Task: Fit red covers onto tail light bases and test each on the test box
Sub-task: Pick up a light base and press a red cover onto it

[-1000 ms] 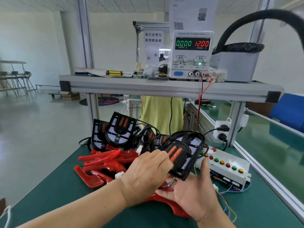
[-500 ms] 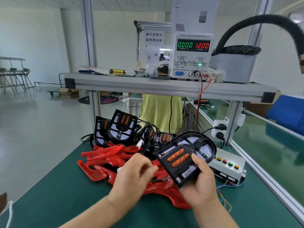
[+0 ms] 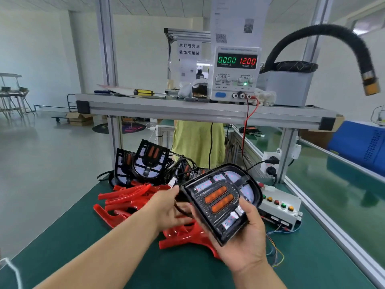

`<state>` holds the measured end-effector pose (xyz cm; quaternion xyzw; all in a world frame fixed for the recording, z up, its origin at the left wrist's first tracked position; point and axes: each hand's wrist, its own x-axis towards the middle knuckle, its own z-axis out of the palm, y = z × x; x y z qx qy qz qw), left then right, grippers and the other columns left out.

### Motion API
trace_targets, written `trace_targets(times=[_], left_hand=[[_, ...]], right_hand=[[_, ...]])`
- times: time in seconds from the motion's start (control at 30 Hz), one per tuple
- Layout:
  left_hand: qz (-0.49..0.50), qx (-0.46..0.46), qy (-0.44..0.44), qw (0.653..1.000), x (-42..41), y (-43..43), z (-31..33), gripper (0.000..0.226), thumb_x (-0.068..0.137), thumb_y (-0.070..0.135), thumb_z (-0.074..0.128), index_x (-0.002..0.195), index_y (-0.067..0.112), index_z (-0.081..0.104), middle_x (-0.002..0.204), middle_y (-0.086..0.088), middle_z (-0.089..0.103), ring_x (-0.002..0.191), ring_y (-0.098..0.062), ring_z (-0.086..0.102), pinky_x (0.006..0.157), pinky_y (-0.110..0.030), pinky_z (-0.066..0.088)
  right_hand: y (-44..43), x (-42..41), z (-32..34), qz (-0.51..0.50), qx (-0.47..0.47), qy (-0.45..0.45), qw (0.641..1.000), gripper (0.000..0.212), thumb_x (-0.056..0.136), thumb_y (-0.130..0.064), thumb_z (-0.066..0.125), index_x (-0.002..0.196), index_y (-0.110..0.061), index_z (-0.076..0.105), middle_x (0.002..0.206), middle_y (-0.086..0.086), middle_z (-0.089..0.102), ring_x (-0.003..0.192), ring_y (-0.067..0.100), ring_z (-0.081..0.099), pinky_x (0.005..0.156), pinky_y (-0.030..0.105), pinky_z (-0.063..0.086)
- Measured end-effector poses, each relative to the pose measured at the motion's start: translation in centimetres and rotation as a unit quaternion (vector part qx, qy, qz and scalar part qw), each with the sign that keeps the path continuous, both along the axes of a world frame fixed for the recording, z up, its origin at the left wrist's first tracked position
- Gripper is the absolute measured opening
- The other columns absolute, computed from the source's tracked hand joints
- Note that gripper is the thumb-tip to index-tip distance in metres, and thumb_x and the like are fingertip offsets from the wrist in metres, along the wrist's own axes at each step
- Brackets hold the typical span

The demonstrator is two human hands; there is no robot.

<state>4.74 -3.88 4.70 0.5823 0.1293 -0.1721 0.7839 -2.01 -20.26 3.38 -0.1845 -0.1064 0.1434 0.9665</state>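
Observation:
My right hand (image 3: 244,239) grips a black tail light base (image 3: 221,200) with two orange lenses, lifted and tilted above the table. My left hand (image 3: 168,207) pinches the base's black cable (image 3: 180,208) beside its left edge, near a white connector (image 3: 173,182). Under both hands lies a red cover (image 3: 183,236). Several more red covers (image 3: 125,197) are piled to the left. Other black bases (image 3: 149,161) stand behind them. The white test box (image 3: 280,207) with coloured buttons sits to the right.
A power supply (image 3: 236,73) reading 0.000 and 12.00 stands on the upper shelf (image 3: 187,110), with red and black leads hanging down. A black hose (image 3: 325,46) arches at the upper right. The green mat (image 3: 83,243) covers the table. A person in yellow stands behind the bench.
The base has been lifted higher and turned towards me in my right hand. My left hand has let go of its face and taken the cable at its left side.

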Motion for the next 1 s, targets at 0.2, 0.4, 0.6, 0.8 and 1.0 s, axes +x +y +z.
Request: trace_targets(times=[0.2,0.4,0.6,0.8,1.0], left_hand=[[0.011,0.102,-0.096,0.990,0.7,1.7,3.6,0.079,0.090,0.070,0.044,0.127,0.001,0.049,0.124,-0.014,0.063,0.110,-0.024,0.063,0.075,-0.036,0.052],[-0.088,0.207,-0.204,0.953,-2.7,2.0,3.8,0.082,0.069,0.079,0.065,0.121,0.016,0.062,0.115,0.002,0.070,0.108,-0.016,0.065,0.097,-0.038,0.049],[-0.033,0.192,-0.282,0.940,-4.6,1.6,1.6,0.031,0.082,0.013,0.078,0.105,0.030,0.066,0.098,0.009,0.077,0.089,-0.006,0.073,0.066,-0.016,0.055],[-0.016,0.152,-0.314,0.937,-4.7,3.4,1.2,0.043,0.078,0.008,0.080,0.119,0.020,0.068,0.107,-0.003,0.076,0.098,-0.022,0.073,0.078,-0.032,0.060],[0.019,0.154,-0.384,0.910,-4.4,6.3,3.0,0.051,0.060,0.019,0.081,0.110,0.022,0.074,0.104,-0.006,0.077,0.092,-0.017,0.073,0.076,-0.023,0.057]], right_hand=[[0.5,-1.8,-1.3,0.041,-0.060,0.037,0.997,0.053,0.071,-0.021,0.061,0.116,0.008,0.067,0.121,0.034,0.062,0.099,0.049,0.066,0.079,0.063,0.055],[0.6,-1.7,-1.8,0.075,-0.050,0.041,0.995,0.043,0.082,-0.022,0.055,0.112,0.006,0.071,0.123,0.032,0.062,0.103,0.051,0.065,0.076,0.060,0.055],[1.4,-1.0,-2.5,0.087,-0.105,-0.031,0.990,0.062,0.073,-0.017,0.076,0.128,0.008,0.059,0.132,0.033,0.056,0.117,0.046,0.059,0.095,0.059,0.049],[0.8,1.1,-3.6,0.104,-0.206,-0.093,0.968,0.075,0.087,-0.049,0.067,0.145,-0.007,0.047,0.148,0.023,0.046,0.138,0.040,0.042,0.114,0.065,0.027],[-1.7,5.7,-2.4,0.003,-0.301,0.113,0.947,0.083,0.096,-0.061,0.037,0.147,0.005,0.033,0.123,0.023,0.063,0.108,0.032,0.065,0.089,0.043,0.053]])
